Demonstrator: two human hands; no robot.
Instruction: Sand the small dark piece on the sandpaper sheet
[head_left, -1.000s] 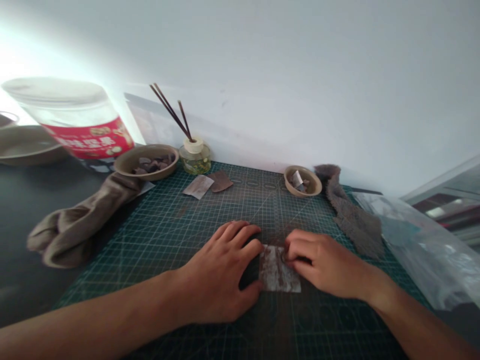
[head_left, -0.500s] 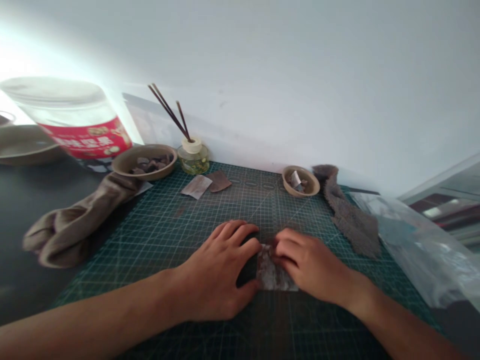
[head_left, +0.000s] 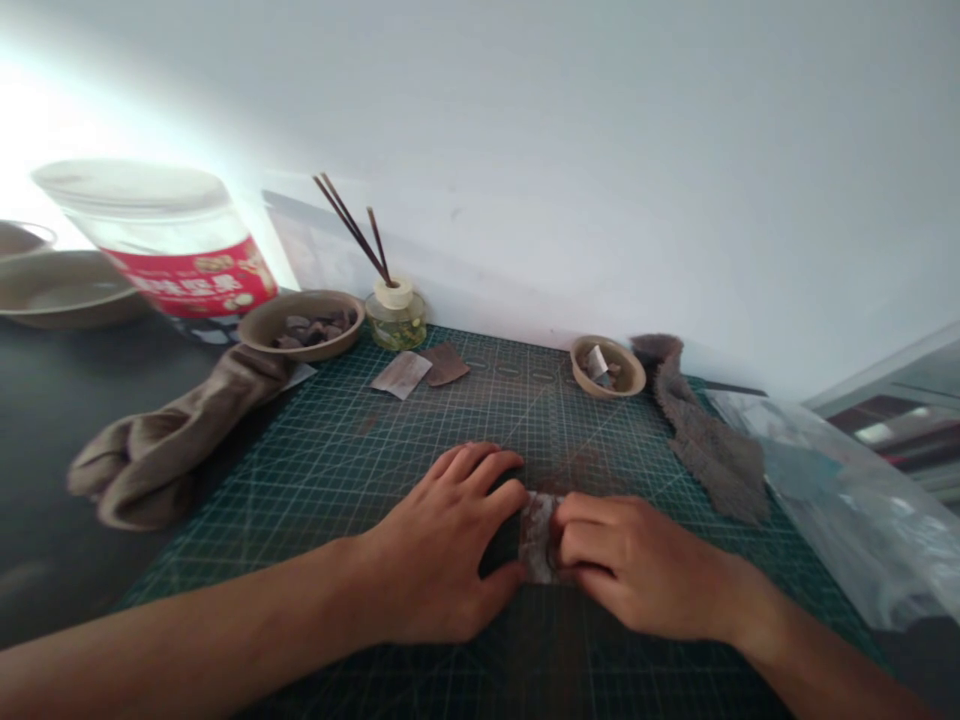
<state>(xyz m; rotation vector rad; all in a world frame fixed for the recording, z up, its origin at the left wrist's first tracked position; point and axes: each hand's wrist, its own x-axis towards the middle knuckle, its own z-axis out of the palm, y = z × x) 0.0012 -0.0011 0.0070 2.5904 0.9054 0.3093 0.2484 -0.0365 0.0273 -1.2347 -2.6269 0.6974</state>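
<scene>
A small, thin brown sheet smeared with whitish dust (head_left: pixel 537 535) lies flat on the green cutting mat (head_left: pixel 300 500). My left hand (head_left: pixel 442 550) has its fingers apart, with the thumb and index fingertips at the sheet's left edge. On the sheet's right part rests my right hand (head_left: pixel 645 560), fingers curled and closed; whatever they hold is hidden. Farther back on the mat are a greyish square sheet (head_left: pixel 401 375) and a browner one (head_left: pixel 446 364), partly overlapping.
At the back left are a bowl of dark chunks (head_left: pixel 300 350), a reed diffuser (head_left: pixel 396 318), a red-labelled jar (head_left: pixel 195 270) and a crumpled brown cloth (head_left: pixel 180 430). A small bowl (head_left: pixel 609 385), a grey cloth (head_left: pixel 712 460) and a clear plastic bag (head_left: pixel 847 520) lie right. Behind stands a wall (head_left: pixel 562 200).
My right hand has slid down over the dusty sheet toward me, its fingers curling more. My left hand has kept its place at the sheet's edge. The whole view has shifted slightly.
</scene>
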